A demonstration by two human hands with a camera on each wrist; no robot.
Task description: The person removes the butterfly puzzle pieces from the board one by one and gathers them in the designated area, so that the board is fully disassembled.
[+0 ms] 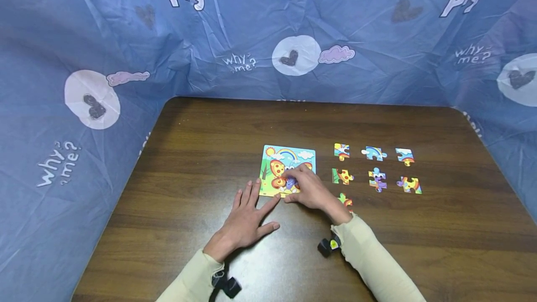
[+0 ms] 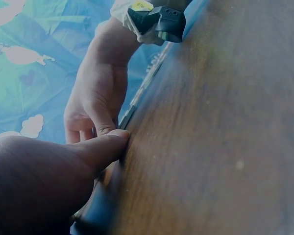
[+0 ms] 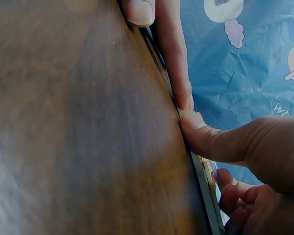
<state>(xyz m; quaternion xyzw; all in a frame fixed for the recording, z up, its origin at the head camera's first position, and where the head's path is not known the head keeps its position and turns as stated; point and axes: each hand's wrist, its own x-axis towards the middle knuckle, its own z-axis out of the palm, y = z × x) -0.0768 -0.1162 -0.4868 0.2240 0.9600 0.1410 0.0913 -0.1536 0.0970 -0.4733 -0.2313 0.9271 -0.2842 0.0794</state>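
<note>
Blue patterned cloth walls a dark wooden counter. On it, a puzzle board lies mid-counter; the left hand rests flat, fingers straight, at its near edge. The right hand pinches a piece onto the board. Seven loose pieces wait to its right, so most seems left.
</note>
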